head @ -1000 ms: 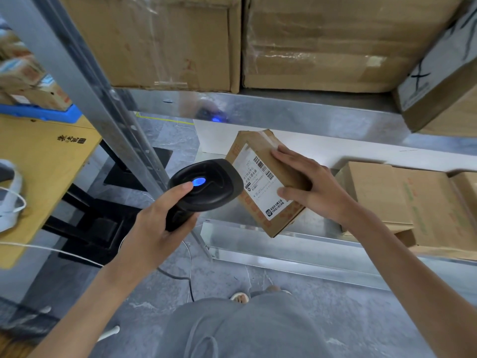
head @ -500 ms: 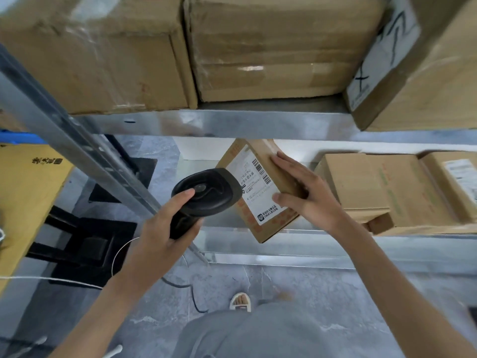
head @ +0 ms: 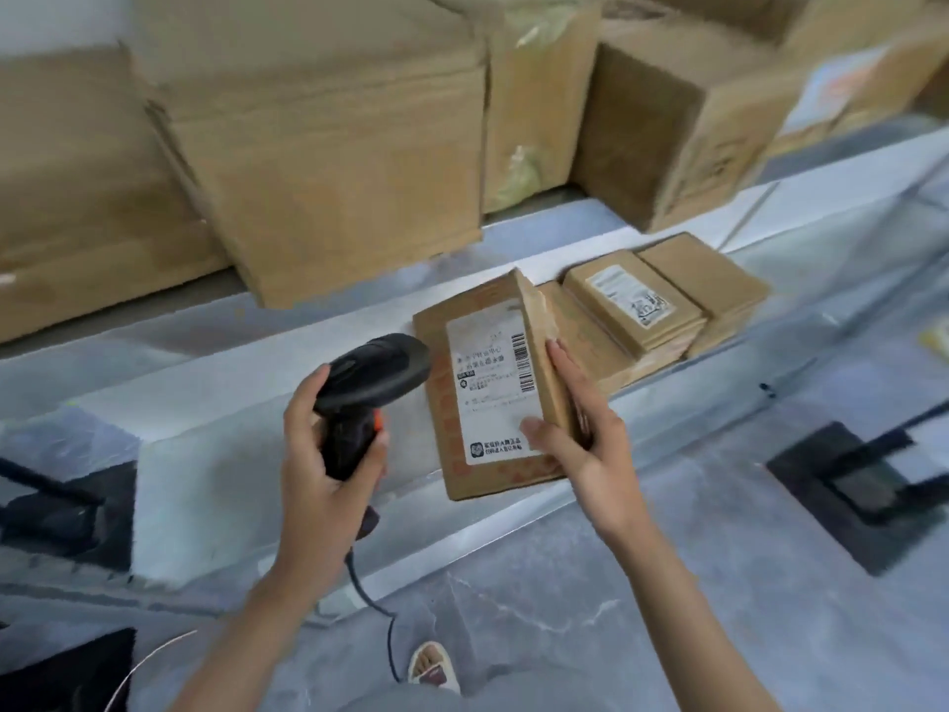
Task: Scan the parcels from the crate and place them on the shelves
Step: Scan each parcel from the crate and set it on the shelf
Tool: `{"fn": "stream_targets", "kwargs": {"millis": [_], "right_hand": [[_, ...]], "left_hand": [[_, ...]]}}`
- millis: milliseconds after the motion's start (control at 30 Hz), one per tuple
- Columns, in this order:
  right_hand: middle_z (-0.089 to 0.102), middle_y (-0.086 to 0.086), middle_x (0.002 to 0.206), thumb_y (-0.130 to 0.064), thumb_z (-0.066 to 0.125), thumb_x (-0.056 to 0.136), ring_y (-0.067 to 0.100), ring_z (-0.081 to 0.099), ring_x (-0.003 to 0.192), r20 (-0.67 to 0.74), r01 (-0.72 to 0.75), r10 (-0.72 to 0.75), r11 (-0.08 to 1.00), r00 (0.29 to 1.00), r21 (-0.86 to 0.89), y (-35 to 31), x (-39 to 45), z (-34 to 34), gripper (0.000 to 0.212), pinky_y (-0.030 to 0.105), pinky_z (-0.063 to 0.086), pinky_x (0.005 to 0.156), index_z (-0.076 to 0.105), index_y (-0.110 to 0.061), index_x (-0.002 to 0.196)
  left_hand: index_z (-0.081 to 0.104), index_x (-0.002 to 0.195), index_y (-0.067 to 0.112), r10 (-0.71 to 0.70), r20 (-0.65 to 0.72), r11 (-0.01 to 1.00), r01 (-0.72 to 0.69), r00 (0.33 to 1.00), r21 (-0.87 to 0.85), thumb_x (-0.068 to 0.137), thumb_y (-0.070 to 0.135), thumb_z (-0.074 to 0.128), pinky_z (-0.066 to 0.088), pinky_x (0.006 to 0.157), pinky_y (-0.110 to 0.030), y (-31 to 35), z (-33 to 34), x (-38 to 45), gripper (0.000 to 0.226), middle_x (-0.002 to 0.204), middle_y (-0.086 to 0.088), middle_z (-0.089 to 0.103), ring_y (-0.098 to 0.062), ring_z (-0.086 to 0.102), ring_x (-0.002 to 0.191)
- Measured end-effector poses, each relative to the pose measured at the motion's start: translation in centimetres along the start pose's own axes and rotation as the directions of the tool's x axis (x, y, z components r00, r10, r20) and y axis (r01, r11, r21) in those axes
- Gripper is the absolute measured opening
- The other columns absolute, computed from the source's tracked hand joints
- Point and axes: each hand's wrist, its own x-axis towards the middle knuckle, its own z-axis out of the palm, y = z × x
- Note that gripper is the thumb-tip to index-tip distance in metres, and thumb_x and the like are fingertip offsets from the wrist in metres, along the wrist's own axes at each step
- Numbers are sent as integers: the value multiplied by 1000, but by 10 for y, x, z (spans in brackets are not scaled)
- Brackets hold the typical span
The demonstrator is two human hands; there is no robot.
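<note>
Head cam, near to far: L hand (head: 321, 454) wraps fingers round barcode scanner (head: 369, 393) grip, cable (head: 375, 603) trailing down. R hand (head: 580, 434) grips parcel (head: 488, 388), thumb on label, fingers along its side, low over shelf (head: 267, 341) front edge. Behind: small parcels (head: 637, 310) stacked on shelf. Upper shelf: big cartons (head: 328, 161), blurred.

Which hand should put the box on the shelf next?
Probably the right hand: it already holds the labelled parcel over the shelf, beside parcels lying there. The left hand is busy gripping the scanner.
</note>
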Motion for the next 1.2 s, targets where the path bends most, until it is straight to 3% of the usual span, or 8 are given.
{"fn": "stream_targets", "kwargs": {"millis": [200, 333, 433, 600, 733, 967, 1100, 1200], "right_hand": [[31, -29, 157, -44, 66, 78, -3, 30, 145, -261, 3, -12, 999, 965, -34, 2, -39, -77, 72, 41, 37, 117, 42, -49, 146], [24, -30, 159, -44, 62, 83, -5, 23, 147, -423, -22, 5, 999, 906, -34, 7, -67, -122, 72, 51, 33, 118, 36, -50, 149], [19, -30, 161, -47, 59, 85, -1, 20, 149, -513, -54, 7, 996, 858, -76, 12, -88, -153, 73, 55, 28, 119, 30, -50, 152], [17, -31, 161, -47, 58, 87, -7, 21, 144, -652, -103, -17, 984, 758, -147, 26, -106, -201, 74, 53, 27, 120, 27, -47, 154], [15, -27, 163, -44, 57, 88, -7, 19, 145, -736, -131, -16, 981, 677, -142, 40, -103, -236, 76, 48, 24, 121, 26, -40, 156], [16, -27, 163, -37, 59, 89, -11, 18, 144, -823, -225, -11, 960, 569, -168, 64, -69, -305, 76, 44, 27, 120, 24, -40, 157], [19, -27, 162, -37, 61, 88, -3, 20, 148, -863, -246, 44, 965, 504, -94, 70, -47, -344, 76, 52, 30, 120, 26, -43, 156], [22, -26, 162, -35, 62, 88, -5, 21, 147, -889, -230, 54, 971, 454, -59, 73, -30, -368, 75, 51, 30, 120, 28, -42, 155]], "left_hand": [[38, 137, 64, 42, 78, 983, -27, 996, -184, 93, -9, 64, 57, 60, -31, 29, 113, -2, 90, 109, -12, 67, -18, 67, 68], [34, 140, 63, 76, 171, 976, -39, 982, -212, 92, -7, 69, 55, 86, -15, 46, 186, -12, 92, 115, 23, 68, -1, 68, 100], [31, 148, 44, 103, 266, 969, -36, 958, -246, 93, -7, 68, 48, 97, -11, 61, 235, -20, 84, 128, 43, 54, 9, 58, 120], [32, 146, 56, 129, 438, 954, 8, 890, -298, 93, -4, 69, 43, 93, -2, 77, 305, -30, 88, 134, 47, 48, 13, 52, 126], [31, 149, 46, 176, 495, 950, -15, 851, -312, 94, -3, 69, 43, 91, 0, 86, 359, -30, 83, 132, 54, 42, 18, 50, 124], [31, 139, 67, 165, 590, 935, 65, 791, -349, 96, 4, 68, 49, 89, -5, 86, 457, -9, 85, 131, 43, 53, 9, 57, 123], [30, 140, 65, 157, 632, 935, 91, 759, -342, 97, 7, 68, 54, 89, -13, 87, 508, 11, 82, 143, 7, 56, -8, 60, 126], [31, 143, 58, 174, 657, 923, 111, 734, -368, 97, 8, 68, 56, 91, -17, 94, 542, 26, 78, 140, 29, 51, -7, 60, 126]]}}
